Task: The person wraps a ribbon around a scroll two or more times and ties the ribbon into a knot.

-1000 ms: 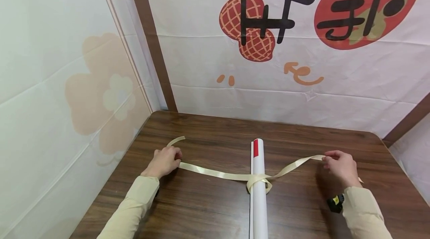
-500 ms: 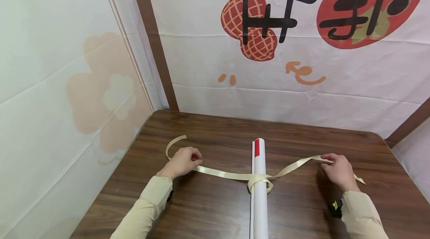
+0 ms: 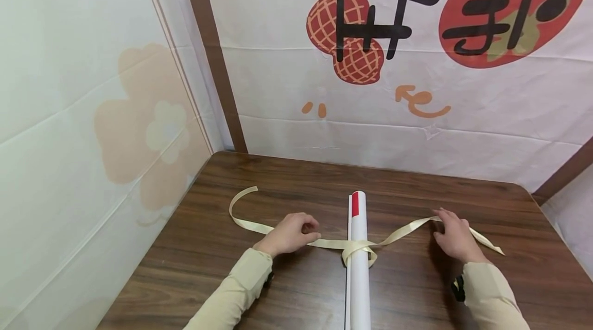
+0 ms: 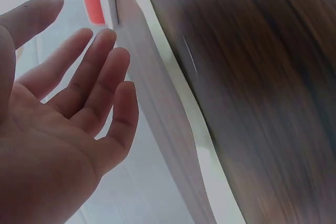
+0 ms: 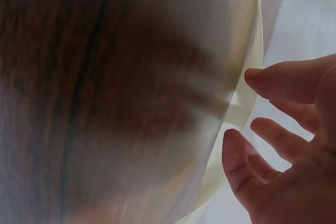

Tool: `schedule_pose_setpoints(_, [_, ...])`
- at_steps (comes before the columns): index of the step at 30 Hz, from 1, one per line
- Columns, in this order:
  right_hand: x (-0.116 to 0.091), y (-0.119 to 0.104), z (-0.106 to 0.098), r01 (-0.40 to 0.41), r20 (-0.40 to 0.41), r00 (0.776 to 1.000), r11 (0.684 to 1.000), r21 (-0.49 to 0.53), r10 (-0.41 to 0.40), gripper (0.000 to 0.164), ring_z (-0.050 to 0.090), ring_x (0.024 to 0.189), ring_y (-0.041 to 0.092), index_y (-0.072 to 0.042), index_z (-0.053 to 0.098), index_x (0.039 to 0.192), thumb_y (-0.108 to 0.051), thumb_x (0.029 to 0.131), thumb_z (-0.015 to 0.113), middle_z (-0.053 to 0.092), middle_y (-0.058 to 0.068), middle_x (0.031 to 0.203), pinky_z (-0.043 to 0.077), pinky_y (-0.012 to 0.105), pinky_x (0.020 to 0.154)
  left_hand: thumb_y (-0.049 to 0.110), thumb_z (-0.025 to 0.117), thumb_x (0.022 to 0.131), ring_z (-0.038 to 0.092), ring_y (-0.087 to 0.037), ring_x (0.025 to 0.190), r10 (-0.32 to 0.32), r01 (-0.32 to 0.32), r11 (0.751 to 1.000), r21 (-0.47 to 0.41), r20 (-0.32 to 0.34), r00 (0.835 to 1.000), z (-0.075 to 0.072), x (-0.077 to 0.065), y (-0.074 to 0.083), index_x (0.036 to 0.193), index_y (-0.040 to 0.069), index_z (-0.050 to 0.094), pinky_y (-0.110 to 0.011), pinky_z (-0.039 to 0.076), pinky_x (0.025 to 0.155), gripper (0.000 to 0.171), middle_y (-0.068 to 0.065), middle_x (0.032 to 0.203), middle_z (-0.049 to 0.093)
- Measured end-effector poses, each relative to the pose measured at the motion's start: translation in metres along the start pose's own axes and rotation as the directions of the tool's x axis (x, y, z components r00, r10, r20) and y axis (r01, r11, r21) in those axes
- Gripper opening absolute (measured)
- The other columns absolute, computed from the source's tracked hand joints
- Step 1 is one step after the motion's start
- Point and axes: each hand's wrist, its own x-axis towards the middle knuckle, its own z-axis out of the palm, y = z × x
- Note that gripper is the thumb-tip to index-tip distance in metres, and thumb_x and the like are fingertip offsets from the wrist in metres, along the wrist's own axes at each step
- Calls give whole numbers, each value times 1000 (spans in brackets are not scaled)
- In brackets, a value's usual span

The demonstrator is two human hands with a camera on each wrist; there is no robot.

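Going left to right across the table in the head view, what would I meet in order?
The ribbon's curved left end → the left hand → the white roll with the ribbon looped around it → the right hand → the ribbon's right end.

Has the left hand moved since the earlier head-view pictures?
Yes: judged against the table's far-left corner, the left hand has moved rightward, closer to the white roll.

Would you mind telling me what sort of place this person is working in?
Probably an indoor booth or staged work corner: a wood-grain table stands before a creased, printed white backdrop, and a flower-print sheet hangs at the left.
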Motion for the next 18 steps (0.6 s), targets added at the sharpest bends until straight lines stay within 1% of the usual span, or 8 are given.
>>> schedule_pose_setpoints(4, [0,-2,3,-13,19,1000,999,-40,14,47,48,110,56,14,51,123,0,80,61,54,38,117,35,62,92,30,69,88,64,-17,93,4,-4,1000,-8,41,999,13,6,12,109,5,69,-26,51,79,34,-6,103,69])
schedule_pose_setpoints(8, [1,-2,5,-43,30,999,997,-70,45,39,52,101,58,11,57,116,1,78,61,58,34,109,42,63,86,36,69,87,63,-18,97,37,-37,999,2,61,997,23,9,22,110,4,69,-26,51,83,39,-7,104,68])
schedule_pose_setpoints(11, [1,-2,6,-59,12,998,995,-81,61,32,56,95,52,8,62,108,3,76,58,60,30,101,45,61,83,37,70,86,63,-17,98,65,-68,997,32,70,995,29,11,28,111,4,69,-25,50,86,42,-7,105,69])
schedule_pose_setpoints(14, [1,-4,6,-73,6,997,993,-95,74,23,60,90,45,5,66,97,4,76,57,63,25,92,47,57,80,35,69,87,63,-15,97,86,-91,995,52,85,993,34,14,32,110,6,69,-24,49,86,37,-5,104,69])
schedule_pose_setpoints(18, [-1,-7,4,-100,2,995,989,-107,101,11,62,84,41,1,68,88,0,81,60,66,21,87,49,55,75,29,69,88,60,-10,89,107,-114,991,74,98,989,40,17,34,107,9,71,-19,47,81,27,0,98,68])
